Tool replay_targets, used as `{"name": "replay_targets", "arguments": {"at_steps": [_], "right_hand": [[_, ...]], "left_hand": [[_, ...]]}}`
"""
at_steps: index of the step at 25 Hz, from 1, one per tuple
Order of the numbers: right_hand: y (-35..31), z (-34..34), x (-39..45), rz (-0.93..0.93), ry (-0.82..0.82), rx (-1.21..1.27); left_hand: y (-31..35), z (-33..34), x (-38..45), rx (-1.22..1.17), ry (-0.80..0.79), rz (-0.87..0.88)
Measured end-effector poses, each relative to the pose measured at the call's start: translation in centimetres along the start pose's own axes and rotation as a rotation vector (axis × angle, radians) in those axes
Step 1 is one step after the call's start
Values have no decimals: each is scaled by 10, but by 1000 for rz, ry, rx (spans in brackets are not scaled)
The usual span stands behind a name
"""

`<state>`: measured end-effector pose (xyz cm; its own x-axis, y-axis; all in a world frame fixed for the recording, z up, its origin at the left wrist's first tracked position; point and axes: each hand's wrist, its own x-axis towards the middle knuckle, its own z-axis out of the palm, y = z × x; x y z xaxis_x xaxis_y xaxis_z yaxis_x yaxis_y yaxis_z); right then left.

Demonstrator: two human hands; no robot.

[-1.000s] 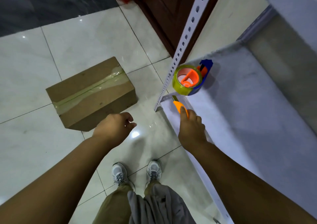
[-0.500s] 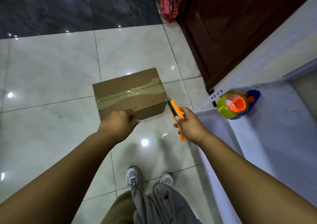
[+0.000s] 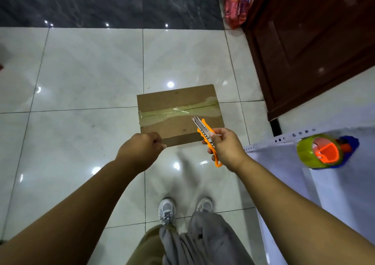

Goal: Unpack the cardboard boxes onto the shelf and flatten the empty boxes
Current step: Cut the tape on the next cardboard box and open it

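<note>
Fingers (image 3: 218, 132) of the right hand (image 3: 228, 149) are wrapped around an orange utility knife (image 3: 206, 133), whose metal tip is pointed forward over the near right part of a cardboard box (image 3: 178, 114); the blade itself cannot be made out, so whether it is extended cannot be told. The left hand (image 3: 140, 151) is curled into a loose fist with nothing seen in it, held in the air near the box's front edge without touching it. The box is set on the white floor tiles (image 3: 81, 72) just ahead of the feet, closed, with a strip of clear tape (image 3: 176, 111) run along its top seam. A judgement is made that the opening step is only being prepared: no cut is seen in the tape. The next move is judged to call for the knife to be lowered to one end of the seam and drawn along it shallowly, while the box is steadied by the free hand. On the right, a white shelf (image 3: 284, 163) is cut off by the frame, and a tape dispenser (image 3: 322, 151) is laid on it. The box's contents are hidden.
</note>
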<state>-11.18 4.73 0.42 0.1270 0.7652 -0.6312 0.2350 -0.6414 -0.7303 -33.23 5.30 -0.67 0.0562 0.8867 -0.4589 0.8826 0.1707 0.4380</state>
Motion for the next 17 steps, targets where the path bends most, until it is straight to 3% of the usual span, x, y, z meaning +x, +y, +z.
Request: {"name": "replay_targets", "arguments": {"at_steps": [17], "right_hand": [[-13,-39,157,-2,-62,-164]], "left_hand": [[39,50,117,-86,22,-180]]}}
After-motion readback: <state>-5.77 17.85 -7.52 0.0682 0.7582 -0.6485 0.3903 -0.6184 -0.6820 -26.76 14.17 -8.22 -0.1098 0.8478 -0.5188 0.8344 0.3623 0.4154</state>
